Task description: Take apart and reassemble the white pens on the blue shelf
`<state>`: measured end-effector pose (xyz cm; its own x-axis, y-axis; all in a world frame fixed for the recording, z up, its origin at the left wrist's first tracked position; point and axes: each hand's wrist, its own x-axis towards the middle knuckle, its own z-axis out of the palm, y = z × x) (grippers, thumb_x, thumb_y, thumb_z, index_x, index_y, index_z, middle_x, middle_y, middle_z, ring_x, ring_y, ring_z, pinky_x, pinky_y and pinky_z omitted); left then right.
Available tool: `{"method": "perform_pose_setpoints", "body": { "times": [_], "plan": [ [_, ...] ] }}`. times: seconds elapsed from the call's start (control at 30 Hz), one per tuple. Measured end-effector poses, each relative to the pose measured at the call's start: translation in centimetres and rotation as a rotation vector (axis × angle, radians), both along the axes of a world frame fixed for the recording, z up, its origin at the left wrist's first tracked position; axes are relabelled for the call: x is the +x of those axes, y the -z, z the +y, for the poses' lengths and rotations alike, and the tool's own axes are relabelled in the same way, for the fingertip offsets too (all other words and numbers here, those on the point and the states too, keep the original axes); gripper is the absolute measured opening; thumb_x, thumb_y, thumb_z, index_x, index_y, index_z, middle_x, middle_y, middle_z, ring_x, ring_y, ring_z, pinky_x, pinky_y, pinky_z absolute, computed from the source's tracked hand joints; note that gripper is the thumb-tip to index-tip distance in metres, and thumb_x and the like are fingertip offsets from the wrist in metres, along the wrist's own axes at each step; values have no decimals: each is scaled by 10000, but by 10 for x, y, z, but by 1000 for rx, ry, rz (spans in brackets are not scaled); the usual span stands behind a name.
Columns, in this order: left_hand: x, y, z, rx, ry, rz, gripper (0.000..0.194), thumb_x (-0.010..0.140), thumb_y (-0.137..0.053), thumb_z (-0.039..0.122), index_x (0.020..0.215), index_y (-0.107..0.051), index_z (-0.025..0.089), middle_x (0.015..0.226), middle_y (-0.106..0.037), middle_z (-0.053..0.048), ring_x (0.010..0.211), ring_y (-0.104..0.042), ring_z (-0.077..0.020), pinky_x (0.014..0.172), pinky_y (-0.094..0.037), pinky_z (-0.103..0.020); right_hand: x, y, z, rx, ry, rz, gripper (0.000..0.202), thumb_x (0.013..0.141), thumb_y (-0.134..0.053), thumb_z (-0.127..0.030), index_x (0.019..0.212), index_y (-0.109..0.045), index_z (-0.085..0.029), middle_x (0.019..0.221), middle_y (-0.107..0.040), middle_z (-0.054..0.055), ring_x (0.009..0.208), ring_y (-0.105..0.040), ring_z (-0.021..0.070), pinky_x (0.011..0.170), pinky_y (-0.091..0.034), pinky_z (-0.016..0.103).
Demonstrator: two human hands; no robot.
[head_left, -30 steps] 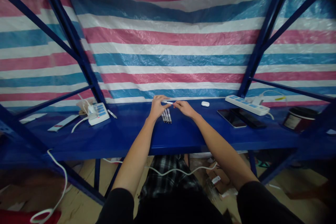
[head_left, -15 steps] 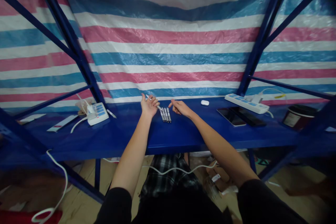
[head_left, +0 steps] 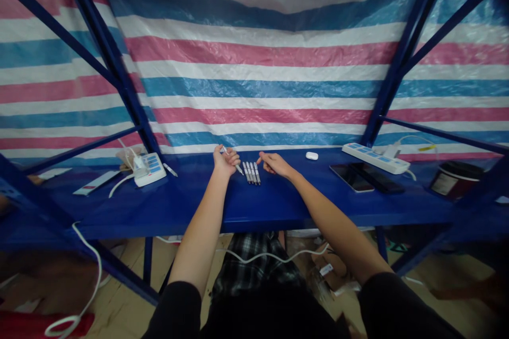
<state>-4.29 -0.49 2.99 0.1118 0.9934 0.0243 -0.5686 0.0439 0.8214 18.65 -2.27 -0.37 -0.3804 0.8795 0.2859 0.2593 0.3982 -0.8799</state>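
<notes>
Pen (head_left: pixel 239 170): gripped in the left hand, slanted, its lower end pointed towards the row of pens; whether the table is touched by it cannot be told.
Left hand (head_left: pixel 227 161): closed around the pen, fingers curled, palm side partly shown.
Pen row (head_left: pixel 253 174): four pens laid side by side between the two hands, dark ends turned towards the person.
Right hand (head_left: pixel 275 163): held apart from the left, fingers bent; whether anything is pinched in it cannot be told.
Table (head_left: pixel 270 204): blue, spread beneath both hands.
White case (head_left: pixel 312 155): set down to the right of the right hand.
Loose pen (head_left: pixel 170 170): left lying well to the left of the left hand, just beside a white power strip (head_left: pixel 156 171).
Two phones (head_left: pixel 352 178): laid side by side, right of the right hand.
Second power strip (head_left: pixel 371 158): placed beyond the phones.
Striped sheet (head_left: pixel 254 71): hung behind everything, beyond both hands.
</notes>
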Motion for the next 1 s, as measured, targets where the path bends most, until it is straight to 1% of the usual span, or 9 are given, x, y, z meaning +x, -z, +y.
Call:
{"method": "perform_pose_setpoints", "body": {
  "times": [0.1,0.23,0.3,0.37,0.5,0.6,0.67,0.83,1.0],
  "plan": [
    [2,5,10,-57,-65,232,571,914,-424,726,729,-532,196,491,-399,37,359,-336,-82,367,-245,-212,2,-1,-1,65,46,-81,650,936,-415,-729,923,-710,-150,552,-531,-22,462,-446,111,503,-359,239],
    [4,19,20,-72,-384,741,346,836,-686,526,831,-598,191,575,-579,-2,423,-498,-126,442,-375,-242,4,0,1,211,108,-297,525,935,-521,-615,795,-738,-157,610,-603,8,564,-516,132,574,-350,249],
    [4,25,22,-56,-440,968,265,785,-734,433,794,-609,200,574,-590,-13,455,-550,-164,489,-418,-276,2,2,3,227,117,-378,461,920,-578,-557,739,-739,-165,641,-640,23,602,-542,143,586,-343,253],
    [4,30,22,-7,-425,1106,201,748,-743,354,715,-608,209,536,-572,-23,489,-591,-202,544,-444,-306,-1,5,4,214,121,-433,415,896,-629,-527,703,-736,-175,652,-663,31,618,-559,151,588,-343,256],
    [3,35,19,57,-368,1159,180,713,-730,263,591,-605,220,466,-534,-46,560,-647,-275,634,-474,-357,-4,6,6,181,147,-506,316,822,-733,-481,682,-739,-197,661,-682,29,648,-595,168,589,-352,255],
    [3,36,17,87,-313,1146,197,703,-735,230,549,-611,221,403,-480,-24,546,-631,-258,669,-480,-362,0,5,7,158,169,-501,231,790,-769,-410,687,-744,-206,705,-709,34,694,-625,186,606,-372,259],
    [3,35,16,113,-282,1147,203,695,-747,219,540,-616,217,383,-457,-16,560,-625,-246,691,-482,-357,4,3,7,148,209,-505,268,802,-757,-430,656,-728,-208,713,-711,47,697,-628,197,605,-377,268],
    [4,34,16,132,-297,1255,167,673,-754,235,549,-644,217,407,-500,-29,635,-644,-251,713,-479,-344,5,0,3,116,259,-588,461,753,-753,-632,590,-681,-207,649,-674,78,635,-615,216,574,-373,288],
    [7,33,15,132,-307,1308,99,589,-752,156,612,-687,226,463,-579,-33,618,-648,-240,684,-476,-322,-7,-2,-4,90,342,-692,366,791,-718,-550,700,-722,-195,807,-727,146,783,-683,298,640,-428,324]
  ]
}}
